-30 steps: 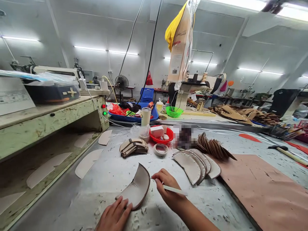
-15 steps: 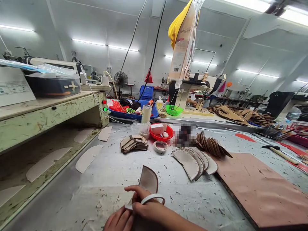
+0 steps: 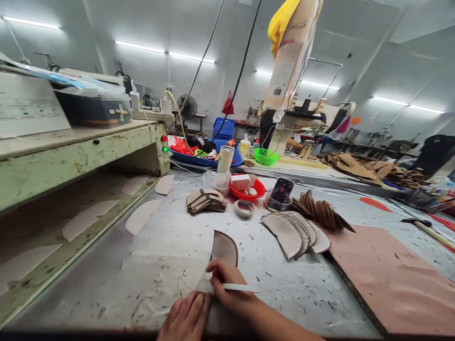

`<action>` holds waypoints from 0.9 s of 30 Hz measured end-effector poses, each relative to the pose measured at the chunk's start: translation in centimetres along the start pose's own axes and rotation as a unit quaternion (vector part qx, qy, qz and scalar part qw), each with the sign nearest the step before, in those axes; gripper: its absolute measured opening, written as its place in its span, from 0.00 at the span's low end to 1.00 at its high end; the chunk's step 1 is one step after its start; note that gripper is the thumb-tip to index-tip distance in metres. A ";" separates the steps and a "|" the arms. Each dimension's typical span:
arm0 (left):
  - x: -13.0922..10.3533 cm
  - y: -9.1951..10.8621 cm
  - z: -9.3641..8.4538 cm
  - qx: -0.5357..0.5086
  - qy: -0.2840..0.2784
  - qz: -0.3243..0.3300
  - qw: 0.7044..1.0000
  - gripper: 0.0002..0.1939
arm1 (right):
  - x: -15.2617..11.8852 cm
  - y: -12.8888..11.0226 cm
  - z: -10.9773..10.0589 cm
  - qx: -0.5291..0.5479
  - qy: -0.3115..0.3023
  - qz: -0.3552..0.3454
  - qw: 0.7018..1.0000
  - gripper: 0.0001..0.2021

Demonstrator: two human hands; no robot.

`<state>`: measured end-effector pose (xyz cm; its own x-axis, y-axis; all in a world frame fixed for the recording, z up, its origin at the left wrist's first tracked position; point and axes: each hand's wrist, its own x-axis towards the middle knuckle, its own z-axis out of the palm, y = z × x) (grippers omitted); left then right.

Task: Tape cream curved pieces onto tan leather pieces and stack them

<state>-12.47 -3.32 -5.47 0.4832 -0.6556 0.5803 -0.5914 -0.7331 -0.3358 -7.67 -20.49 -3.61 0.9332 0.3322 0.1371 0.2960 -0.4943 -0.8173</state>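
Close by the bench edge [image 3: 106, 327], the left hand [image 3: 186, 315] lies flat against the curved piece [image 3: 225, 248]; the right hand [image 3: 231, 277] grips a white strip [image 3: 241, 287], well apart from fanned panels [image 3: 284, 232].

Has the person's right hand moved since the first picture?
Yes. Judged against the white roll, the right hand has moved left and nearer the person, from right of the curved piece to covering part of it.

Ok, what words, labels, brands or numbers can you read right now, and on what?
No text is sharp enough to quote.
Hanging package: lettering blurred; barcode visible, any digits too small.
White box at left: printed lines, too small to read.
Phone: lit, nothing legible.
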 end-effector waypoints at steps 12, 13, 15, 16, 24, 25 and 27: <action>-2.2 2.2 -0.8 -0.127 -0.124 -0.101 0.979 0.19 | -1.5 -0.4 1.7 -0.023 -0.047 0.018 0.998 0.07; -2.3 2.2 -0.8 -0.126 -0.123 -0.101 0.979 0.19 | -1.5 -0.5 1.8 -0.029 -0.043 0.019 0.998 0.07; -2.4 2.1 -0.8 -0.122 -0.120 -0.103 0.980 0.19 | -1.4 -0.5 1.9 -0.039 -0.035 0.022 0.998 0.06; -2.4 2.1 -0.8 -0.121 -0.122 -0.103 0.980 0.19 | -1.4 -0.5 2.0 -0.044 -0.032 0.022 0.998 0.05; -2.1 1.6 -0.7 -0.126 -0.151 -0.068 0.978 0.25 | -1.7 -0.2 1.6 -0.175 -0.030 -0.063 0.982 0.07; -2.2 1.5 -0.6 -0.125 -0.148 -0.065 0.979 0.25 | -1.8 -0.2 1.1 -0.203 -0.027 -0.083 0.975 0.06; -2.2 1.5 -0.5 -0.123 -0.131 -0.067 0.981 0.25 | -2.1 0.0 0.0 -0.237 -0.026 -0.092 0.967 0.03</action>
<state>-14.73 -2.86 -6.88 0.6978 -0.6041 0.3849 -0.6334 -0.7713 -0.0622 -9.66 -21.24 -3.93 0.8482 0.4830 0.2173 0.5273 -0.7315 -0.4323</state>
